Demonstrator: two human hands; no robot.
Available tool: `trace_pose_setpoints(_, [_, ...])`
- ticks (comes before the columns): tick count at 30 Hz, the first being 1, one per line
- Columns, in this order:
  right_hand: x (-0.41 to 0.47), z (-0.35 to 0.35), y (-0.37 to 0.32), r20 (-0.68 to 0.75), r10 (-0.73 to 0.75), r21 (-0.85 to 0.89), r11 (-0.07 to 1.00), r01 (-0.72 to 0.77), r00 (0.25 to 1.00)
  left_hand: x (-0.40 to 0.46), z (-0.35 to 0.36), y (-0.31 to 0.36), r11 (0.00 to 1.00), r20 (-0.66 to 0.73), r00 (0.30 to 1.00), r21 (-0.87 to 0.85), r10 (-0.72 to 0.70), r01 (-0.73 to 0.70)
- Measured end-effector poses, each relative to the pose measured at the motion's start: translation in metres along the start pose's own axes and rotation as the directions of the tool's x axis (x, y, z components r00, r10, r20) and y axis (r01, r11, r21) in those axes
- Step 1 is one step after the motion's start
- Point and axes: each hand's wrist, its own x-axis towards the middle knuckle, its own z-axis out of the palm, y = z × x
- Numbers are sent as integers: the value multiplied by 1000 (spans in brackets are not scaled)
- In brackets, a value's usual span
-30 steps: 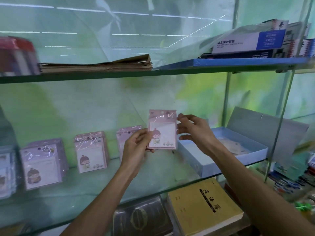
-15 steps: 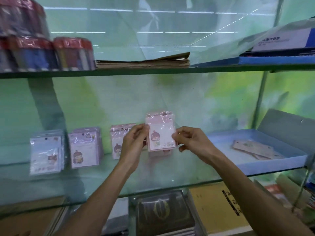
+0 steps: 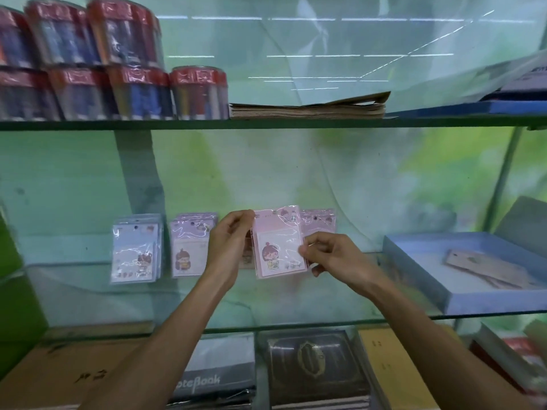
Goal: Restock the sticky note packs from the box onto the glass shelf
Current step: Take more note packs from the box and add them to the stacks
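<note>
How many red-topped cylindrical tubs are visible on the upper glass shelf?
7, all at the far left: three on top, four below. More may be hidden behind or off-frame.

Single view, head-worn, wide-angle. Looks forward and slightly down from the person's head, square-on to a shelving unit against a pale green wall. Close range: both forearms enter from the bottom edge and reach the middle of frame. Glass shelf (image 3: 296,322) crosses the lower third; upper glass shelf (image 3: 266,124) crosses near the top third, seen about edge-on. Stock below the shelf shows along the bottom edge. Blue box (image 3: 461,300) is cut off at right. Edges bow and blur. No second view, so no overlap.
</note>
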Motion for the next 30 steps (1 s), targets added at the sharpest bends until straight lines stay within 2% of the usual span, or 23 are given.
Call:
trace_pose_setpoints(10, [14,66,0,105,28,66,997,-35,994,-2,-59,6,1000,-162,987,1,23,-23])
trace_pose_setpoints(19, [23,111,-4,183,27,47,998,-36,983,-1,-104,13,999,-220,975,43,32,-23])
trace_pose_setpoints(23, [32,109,-13,121,5,0,1000,-5,993,-3,-106,13,993,-180,982,113,61,-41])
trace_pose_setpoints(26, [46,99,-30,27,-86,-27,996,87,996,-5,-97,11,988,-148,986,145,77,-55])
trace_pose_setpoints(30, [60,82,-49,89,-190,-277,938,208,978,-6,-81,8,986,-109,990,149,89,-73])
